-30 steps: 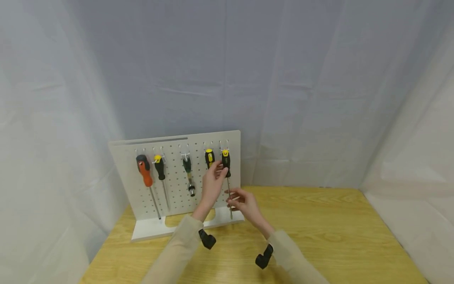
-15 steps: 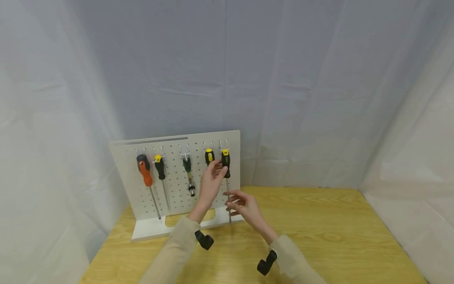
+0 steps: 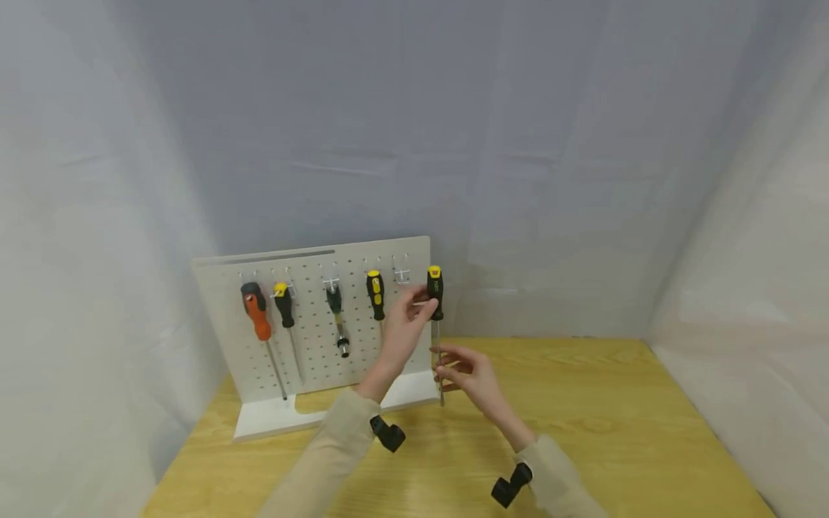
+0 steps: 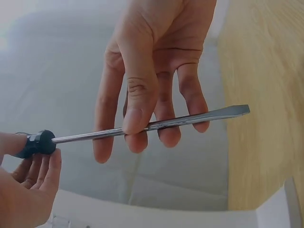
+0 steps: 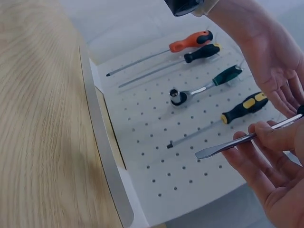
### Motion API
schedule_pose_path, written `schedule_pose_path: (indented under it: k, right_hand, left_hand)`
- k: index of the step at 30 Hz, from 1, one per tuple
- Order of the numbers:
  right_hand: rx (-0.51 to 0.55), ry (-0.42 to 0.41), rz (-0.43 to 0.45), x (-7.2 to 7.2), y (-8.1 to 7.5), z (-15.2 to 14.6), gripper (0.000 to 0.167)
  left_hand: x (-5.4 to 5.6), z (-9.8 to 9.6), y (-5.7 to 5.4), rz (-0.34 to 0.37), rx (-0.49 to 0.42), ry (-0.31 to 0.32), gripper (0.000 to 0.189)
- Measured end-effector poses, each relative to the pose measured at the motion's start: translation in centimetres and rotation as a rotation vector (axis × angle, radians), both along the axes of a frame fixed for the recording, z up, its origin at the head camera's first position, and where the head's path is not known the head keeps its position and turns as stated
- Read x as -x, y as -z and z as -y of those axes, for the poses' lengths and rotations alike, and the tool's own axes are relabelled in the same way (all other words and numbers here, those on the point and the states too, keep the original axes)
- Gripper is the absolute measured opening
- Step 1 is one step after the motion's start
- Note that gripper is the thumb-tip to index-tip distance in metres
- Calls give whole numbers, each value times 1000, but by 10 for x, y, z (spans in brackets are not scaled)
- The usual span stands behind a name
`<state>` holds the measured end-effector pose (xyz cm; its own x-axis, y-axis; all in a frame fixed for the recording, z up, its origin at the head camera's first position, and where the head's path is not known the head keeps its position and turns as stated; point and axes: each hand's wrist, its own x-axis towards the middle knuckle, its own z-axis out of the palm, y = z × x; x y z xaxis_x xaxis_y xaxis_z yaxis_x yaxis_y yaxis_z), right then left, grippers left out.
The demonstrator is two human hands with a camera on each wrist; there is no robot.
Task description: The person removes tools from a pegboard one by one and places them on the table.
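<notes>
Both hands hold one flat-blade screwdriver (image 3: 436, 291), black-handled with a yellow top, just past the right edge of a white pegboard (image 3: 307, 291). My left hand (image 3: 403, 329) pinches its handle between thumb and fingers. Lower down, my right hand (image 3: 474, 378) has its thumb pressing the steel shaft against the fingers. Handle up and blade down, the tool stands nearly upright in the head view. In the left wrist view the flat tip (image 4: 235, 111) extends beyond the right hand's fingers. Part of the handle is out of that view.
On the pegboard hang an orange screwdriver (image 3: 256, 311), a black screwdriver (image 3: 283, 306), a green-handled ratchet (image 5: 228, 75) and a black-and-yellow screwdriver (image 5: 244, 108). A clear hook (image 3: 401, 273) juts out near its right edge. The board's base rests on the wooden table (image 3: 583, 417); white curtains surround it.
The screwdriver has come off the rightmost hook and moved right, past the board's edge. Both hands have moved right with it, keeping their hold. The view has shifted slightly.
</notes>
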<state>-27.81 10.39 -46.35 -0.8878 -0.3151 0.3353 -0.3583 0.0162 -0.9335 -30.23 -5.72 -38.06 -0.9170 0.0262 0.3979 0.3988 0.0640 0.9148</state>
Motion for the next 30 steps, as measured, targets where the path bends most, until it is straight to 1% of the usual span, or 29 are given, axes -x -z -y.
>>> schedule_pose_path:
  k: [3,8,16,20,22,23,24,28,30]
  right_hand:
    - [-16,7,22,-4,2,-12,38]
    - [-54,30,10,-11,8,-32,37]
    - [-82,69,5,-19,17,-56,38]
    - [-95,87,16,-23,21,-65,38]
    - [-98,86,29,-25,23,-69,39]
    - [-100,87,38,-26,24,-71,39]
    - [-102,89,48,-26,25,-73,39]
    - [-112,95,80,-29,29,-78,39]
    - [-114,97,88,-30,30,-80,39]
  left_hand:
    - [2,-10,4,23,-5,22,39]
    - [4,-25,13,64,-9,53,40]
    - [3,-47,25,76,-8,88,41]
    - [4,-57,32,89,-21,100,41]
    - [3,-60,34,96,-21,107,40]
    - [2,-62,34,101,-19,110,40]
    - [-2,-63,32,105,-20,117,39]
    - [-16,-64,20,118,-14,146,37]
    - [-22,-65,15,113,-16,153,36]
